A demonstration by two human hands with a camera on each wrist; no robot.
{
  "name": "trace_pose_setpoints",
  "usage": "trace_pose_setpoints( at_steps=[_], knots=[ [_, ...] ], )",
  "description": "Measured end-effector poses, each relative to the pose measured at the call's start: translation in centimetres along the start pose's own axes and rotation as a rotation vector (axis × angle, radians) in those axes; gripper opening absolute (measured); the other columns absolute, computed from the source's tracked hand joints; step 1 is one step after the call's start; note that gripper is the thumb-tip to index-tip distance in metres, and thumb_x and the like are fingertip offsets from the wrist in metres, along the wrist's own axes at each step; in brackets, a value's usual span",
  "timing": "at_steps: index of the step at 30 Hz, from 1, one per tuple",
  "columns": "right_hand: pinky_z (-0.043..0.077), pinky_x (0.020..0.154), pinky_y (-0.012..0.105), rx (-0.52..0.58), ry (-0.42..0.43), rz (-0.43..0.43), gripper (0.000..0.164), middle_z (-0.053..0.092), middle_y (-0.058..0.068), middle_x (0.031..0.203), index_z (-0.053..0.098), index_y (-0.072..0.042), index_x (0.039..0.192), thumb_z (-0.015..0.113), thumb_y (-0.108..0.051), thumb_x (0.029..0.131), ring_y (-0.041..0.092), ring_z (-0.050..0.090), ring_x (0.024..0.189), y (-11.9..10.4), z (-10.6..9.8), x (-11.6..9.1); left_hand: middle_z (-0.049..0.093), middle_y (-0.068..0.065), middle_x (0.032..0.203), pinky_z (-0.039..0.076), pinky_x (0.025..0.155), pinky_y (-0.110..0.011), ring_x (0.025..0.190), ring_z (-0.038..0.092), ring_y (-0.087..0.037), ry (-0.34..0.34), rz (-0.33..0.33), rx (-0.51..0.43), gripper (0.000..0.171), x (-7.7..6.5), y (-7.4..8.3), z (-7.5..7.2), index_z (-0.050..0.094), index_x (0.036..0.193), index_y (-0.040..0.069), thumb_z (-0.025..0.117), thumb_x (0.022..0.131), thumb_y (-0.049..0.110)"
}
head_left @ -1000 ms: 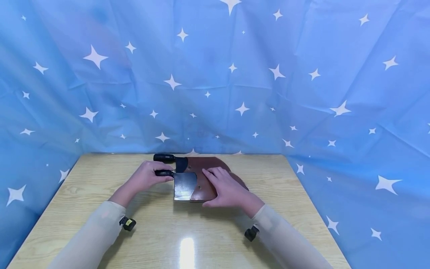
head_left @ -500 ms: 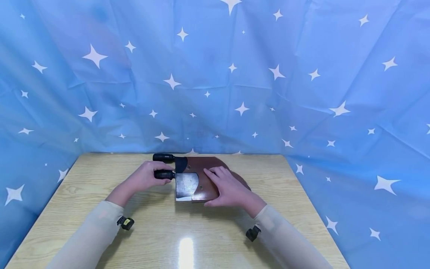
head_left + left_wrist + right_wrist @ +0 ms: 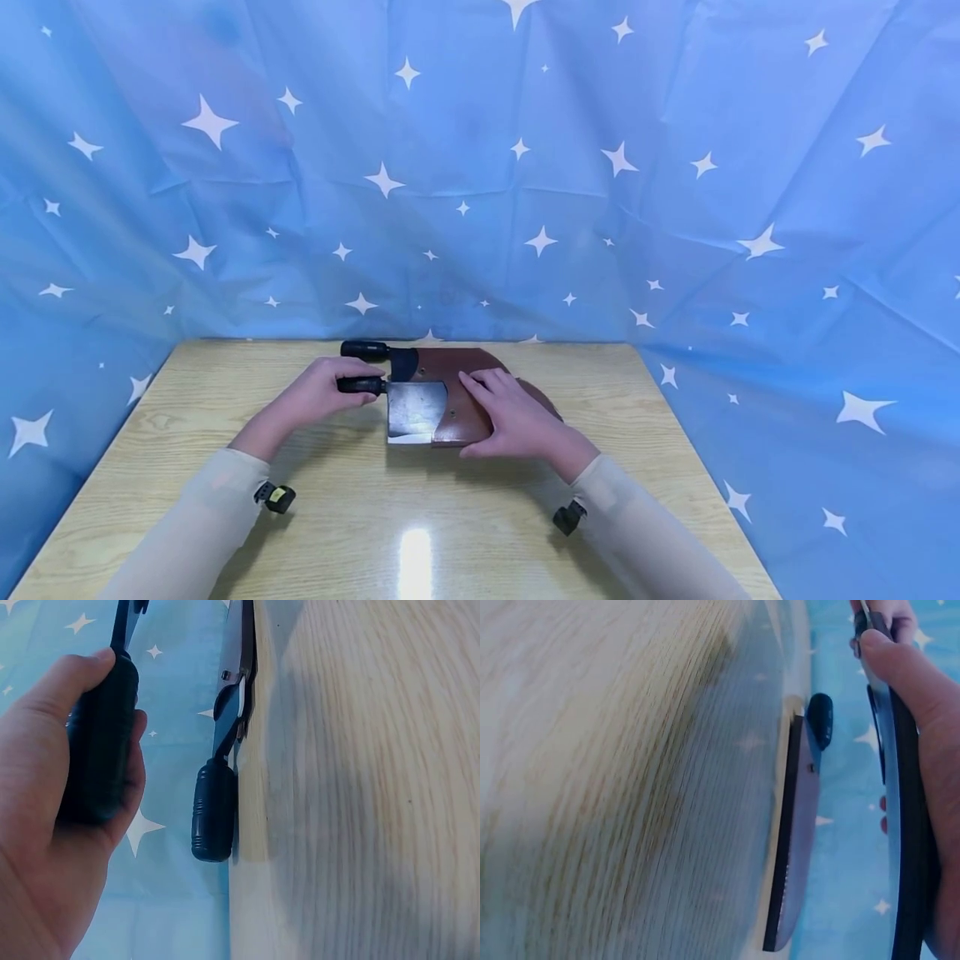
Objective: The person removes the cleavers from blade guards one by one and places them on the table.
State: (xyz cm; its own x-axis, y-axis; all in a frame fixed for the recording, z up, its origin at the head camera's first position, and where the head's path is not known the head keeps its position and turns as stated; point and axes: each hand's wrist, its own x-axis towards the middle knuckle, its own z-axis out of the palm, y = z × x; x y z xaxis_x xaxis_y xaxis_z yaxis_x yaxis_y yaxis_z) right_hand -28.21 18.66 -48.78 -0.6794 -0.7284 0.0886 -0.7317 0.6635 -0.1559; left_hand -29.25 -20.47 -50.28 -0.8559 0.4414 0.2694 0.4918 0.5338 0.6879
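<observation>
A cleaver with a black handle (image 3: pixel 360 385) and a wide steel blade (image 3: pixel 415 410) is partly inside a brown sheath (image 3: pixel 467 421). My left hand (image 3: pixel 315 393) grips its handle between thumb and fingers, seen close in the left wrist view. From the right, my right hand (image 3: pixel 517 423) holds the sheath, thumb at the near edge and fingers over the top face. The right wrist view shows the sheath (image 3: pixel 907 832) edge-on, raised off the table. Behind it lies a second sheathed cleaver (image 3: pixel 453 360), its black handle (image 3: pixel 214 814) pointing left; the front sheath and right hand partly cover it.
The wood-grain table (image 3: pixel 330 517) reaches from the front to a blue star-patterned curtain (image 3: pixel 480 167). The second cleaver lies along the far table edge, close to the curtain. A glare spot (image 3: pixel 415 558) shines near the front.
A slightly wider strip of blade shows outside the front sheath; the left hand with the handle has shifted a little left and the sheath slightly right. The second cleaver stays put.
</observation>
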Motion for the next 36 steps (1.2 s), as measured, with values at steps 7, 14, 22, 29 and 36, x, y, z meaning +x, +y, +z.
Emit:
trace_pose_setpoints(
  at_steps=[7,14,22,29,36],
  knots=[
    [0.038,0.125,0.054,0.026,0.004,0.005,0.126,0.044,0.011,0.169,0.035,-0.008,0.173,0.087,-0.076,0.081,0.031,0.040,0.153,0.04,-0.01,0.12,0.079,-0.004,0.126,0.062,0.087,-0.038,0.109,0.073,-0.023,-0.006,-0.011,-0.033,0.041,-0.20,-0.17,0.13,0.080,0.134,0.011,0.091,0.095,0.016],
    [0.040,0.124,0.054,0.060,0.005,-0.006,0.117,0.043,0.010,0.168,0.037,-0.007,0.171,0.086,-0.069,0.085,0.029,0.039,0.153,0.21,-0.07,-0.06,0.077,-0.008,0.124,0.062,0.083,-0.037,0.105,0.072,-0.022,-0.003,-0.044,-0.062,0.037,-0.36,-0.09,0.27,0.081,0.132,0.017,0.091,0.096,0.019],
    [0.042,0.123,0.053,0.056,0.003,-0.011,0.116,0.042,0.010,0.169,0.036,-0.007,0.172,0.083,-0.070,0.086,0.029,0.039,0.152,0.44,-0.14,-0.28,0.077,-0.006,0.124,0.061,0.086,-0.041,0.107,0.071,-0.023,0.011,-0.029,-0.039,0.037,-0.39,0.04,0.19,0.081,0.131,0.015,0.091,0.095,0.018],
    [0.042,0.122,0.053,0.049,0.002,-0.012,0.115,0.042,0.010,0.169,0.035,-0.009,0.172,0.083,-0.069,0.087,0.029,0.039,0.152,0.43,-0.19,-0.42,0.076,-0.003,0.122,0.061,0.089,-0.043,0.108,0.070,-0.024,0.016,-0.019,-0.041,0.038,-0.32,-0.18,0.27,0.081,0.130,0.012,0.092,0.094,0.017],
    [0.041,0.123,0.054,0.044,0.005,0.000,0.117,0.041,0.009,0.169,0.036,-0.007,0.172,0.084,-0.070,0.087,0.029,0.039,0.153,0.57,-0.02,-0.56,0.074,0.002,0.125,0.060,0.091,-0.043,0.110,0.070,-0.023,0.041,-0.001,-0.012,0.036,-0.41,-0.41,0.08,0.083,0.128,0.018,0.093,0.094,0.017]
  ],
)
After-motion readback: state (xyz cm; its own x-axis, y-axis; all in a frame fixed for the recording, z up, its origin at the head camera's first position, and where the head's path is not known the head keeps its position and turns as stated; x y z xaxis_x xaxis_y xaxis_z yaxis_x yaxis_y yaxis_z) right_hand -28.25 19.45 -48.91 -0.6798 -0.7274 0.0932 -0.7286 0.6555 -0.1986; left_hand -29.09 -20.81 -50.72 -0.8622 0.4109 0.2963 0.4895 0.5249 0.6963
